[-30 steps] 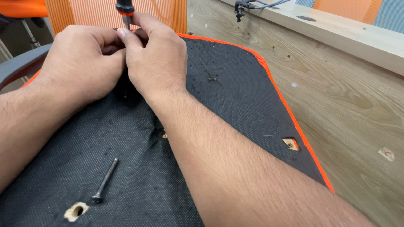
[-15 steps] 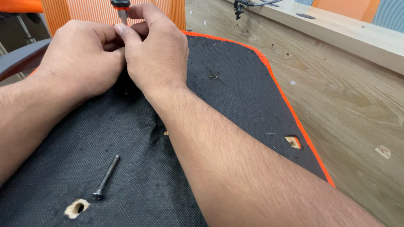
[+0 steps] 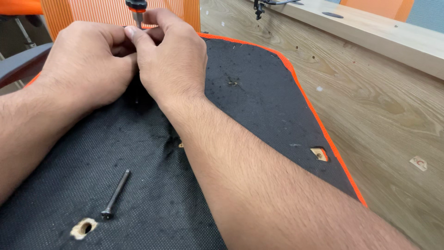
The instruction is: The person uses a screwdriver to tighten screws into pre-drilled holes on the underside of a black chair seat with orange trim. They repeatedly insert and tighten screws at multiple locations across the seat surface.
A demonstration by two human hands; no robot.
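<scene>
A screwdriver (image 3: 137, 10) with a black and orange handle is being held upright at the far edge of the black fabric panel (image 3: 259, 106), the big orange-edged pad that fills most of the view. Only the lower bit of the handle and a short length of metal shaft can be seen, since the rest is cut off at the top. The shaft is pinched by the right hand (image 3: 171, 60), thumb and curled fingers closed round it. The left hand (image 3: 85, 62) is pressed up against the right one, fingers curled in toward the same spot; whether the tool is actually gripped by it can't be told, it's hidden behind the knuckles. Whatever sits under the tip is covered by both hands too.

A long dark screw (image 3: 115, 193) is left lying loose on the panel, near its closest edge, well apart from the hands. Just beside the screw's head a torn hole (image 3: 84, 228) showing bare wood is seen. Another torn hole (image 3: 319, 153) is found at the panel's right edge, right by the orange trim. The panel itself is laid on a wood floor (image 3: 379, 111).
</scene>
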